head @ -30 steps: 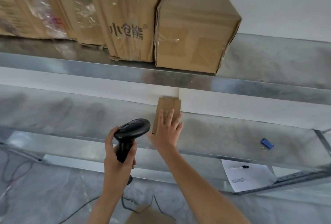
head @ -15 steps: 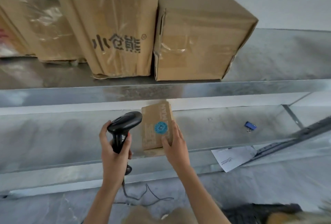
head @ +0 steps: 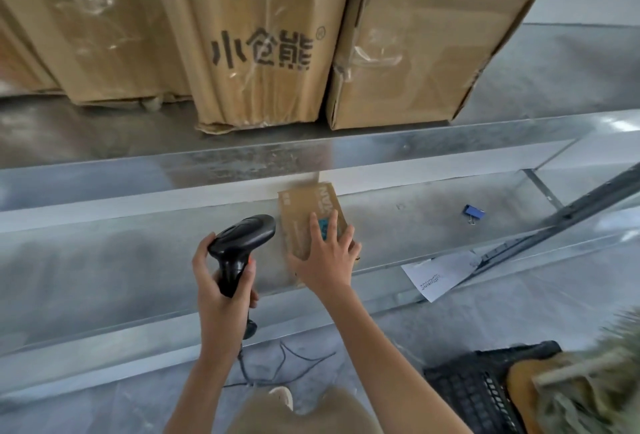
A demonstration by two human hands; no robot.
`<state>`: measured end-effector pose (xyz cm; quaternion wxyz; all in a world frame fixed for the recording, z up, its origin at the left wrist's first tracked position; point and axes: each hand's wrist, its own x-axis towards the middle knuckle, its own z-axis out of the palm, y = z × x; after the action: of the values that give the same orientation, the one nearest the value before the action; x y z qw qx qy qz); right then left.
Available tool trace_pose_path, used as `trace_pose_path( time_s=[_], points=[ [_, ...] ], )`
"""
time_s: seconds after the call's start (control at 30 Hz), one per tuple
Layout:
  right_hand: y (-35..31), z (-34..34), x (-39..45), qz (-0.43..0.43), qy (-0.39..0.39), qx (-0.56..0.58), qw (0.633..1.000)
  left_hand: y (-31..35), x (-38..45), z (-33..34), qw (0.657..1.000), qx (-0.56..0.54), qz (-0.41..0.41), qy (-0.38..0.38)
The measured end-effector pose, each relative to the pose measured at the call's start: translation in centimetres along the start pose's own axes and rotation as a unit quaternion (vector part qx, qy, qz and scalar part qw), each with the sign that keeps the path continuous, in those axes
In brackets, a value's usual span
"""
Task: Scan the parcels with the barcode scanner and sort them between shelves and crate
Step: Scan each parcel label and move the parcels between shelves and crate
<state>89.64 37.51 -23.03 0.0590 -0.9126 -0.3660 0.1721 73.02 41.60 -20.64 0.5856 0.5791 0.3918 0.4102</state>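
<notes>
My left hand (head: 221, 281) grips the handle of a black corded barcode scanner (head: 242, 243), held just in front of the lower metal shelf (head: 104, 260). A small flat cardboard parcel (head: 301, 211) with a blue sticker lies on that shelf to the scanner's right. My right hand (head: 327, 257) lies flat on top of the parcel with straight spread fingers, covering most of the sticker. A black plastic crate (head: 467, 388) sits on the floor at the lower right.
Several large cardboard boxes (head: 263, 35) fill the upper shelf (head: 311, 153). A blue binder clip (head: 473, 212) lies on the lower shelf to the right. A printed sheet of paper (head: 440, 274) hangs over the shelf's front edge. The scanner cable (head: 277, 364) trails over the floor.
The parcel went from upright at the back of the shelf to lying flat. My right hand moved from its side to flat on top. The view dropped, and the crate appeared.
</notes>
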Motion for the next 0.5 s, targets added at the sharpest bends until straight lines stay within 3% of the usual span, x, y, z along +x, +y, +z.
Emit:
trace_pose_path(
  time_s=[0.17, 0.37, 0.43, 0.5],
  points=[
    [0.8, -0.7, -0.9, 0.025, 0.010, 0.146, 0.989, -0.2, -0.6, -1.2, 1.000, -0.010, -0.002, 0.005],
    [1.2, -0.9, -2.3, 0.019, -0.014, 0.357, 0.934, -0.5, -0.7, -2.3, 1.000, -0.016, -0.006, 0.002],
    [1.4, -1.2, -2.5, 0.020, -0.007, 0.373, 0.928, -0.7, -0.6, -2.6, 1.000, -0.017, -0.007, 0.004],
    [1.9, -1.6, -2.5, 0.008, 0.024, 0.295, 0.955, -0.9, -0.7, -2.9, 1.000, -0.018, -0.011, 0.005]
  ],
)
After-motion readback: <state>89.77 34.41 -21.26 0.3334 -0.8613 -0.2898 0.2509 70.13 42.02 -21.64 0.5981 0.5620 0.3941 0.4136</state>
